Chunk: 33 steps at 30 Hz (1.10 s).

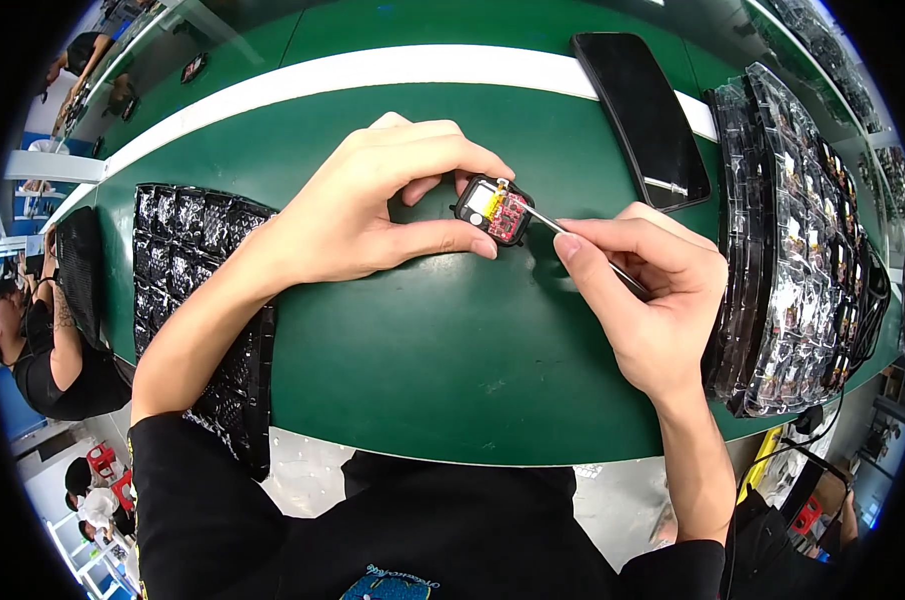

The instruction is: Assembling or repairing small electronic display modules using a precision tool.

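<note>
Black T-shirt (473,530) of the wearer closest, filling the bottom, a blue print at its lower edge. Beyond it, green tabletop (453,350).

Small black-cased device (493,211) above the table's middle, face up, at the fingertips of the left hand (373,200) and to the left of the right hand (653,290). Casing is slightly tilted; inside, a red circuit board on the right, a pale block on the left, yellow strip between.

Left hand: narrow hold on the device, index finger along the top edge, thumb at the bottom edge, remaining fingers bent behind. Forearm slants up and rightward from a bent elbow, passing over a black pocketed tray (188,235).

Right hand: closed around a slim metal tool (545,218), pen fashion, thumb and index finger pinching the shaft, other fingers curled beneath. Tool points up and left, tip at the casing's right rim; contact with the board too small to tell. Forearm rises almost upright from lower right, wrist leaning inward.

Dark phone (645,110) beyond the right hand, across a white strip (393,62). Stacked clear and black trays (788,270) just right of that hand. Co-worker (53,350) at far left.
</note>
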Each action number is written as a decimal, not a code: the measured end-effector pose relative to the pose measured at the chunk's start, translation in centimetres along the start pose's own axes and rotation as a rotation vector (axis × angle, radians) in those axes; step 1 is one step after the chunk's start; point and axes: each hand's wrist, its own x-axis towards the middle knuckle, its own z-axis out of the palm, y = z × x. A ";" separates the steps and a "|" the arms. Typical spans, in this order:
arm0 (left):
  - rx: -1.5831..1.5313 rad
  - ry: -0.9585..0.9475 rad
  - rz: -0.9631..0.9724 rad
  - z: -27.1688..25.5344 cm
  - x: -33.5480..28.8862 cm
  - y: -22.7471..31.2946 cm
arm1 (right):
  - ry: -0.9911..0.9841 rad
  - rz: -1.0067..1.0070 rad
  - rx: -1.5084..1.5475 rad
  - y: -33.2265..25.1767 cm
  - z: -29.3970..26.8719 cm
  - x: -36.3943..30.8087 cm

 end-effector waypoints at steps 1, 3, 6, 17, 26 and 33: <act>0.002 -0.029 0.001 0.0 0.0 -0.1 | -0.004 0.010 0.000 0.1 0.1 0.0; -0.023 -0.011 0.007 0.3 0.1 -0.4 | 0.007 -0.023 -0.098 0.2 0.2 0.0; -0.031 -0.012 0.005 0.1 0.0 -0.5 | -0.009 -0.019 -0.136 -0.1 0.6 0.2; -0.042 -0.041 0.011 0.0 0.1 -0.7 | -0.111 0.001 -0.203 -0.6 0.4 0.5; -0.123 0.018 -0.075 0.3 0.0 -0.3 | -0.074 -0.062 -0.217 -0.6 0.4 0.2; -0.056 0.016 0.003 0.2 0.1 -0.7 | -0.036 -0.256 -0.357 -0.2 0.8 0.1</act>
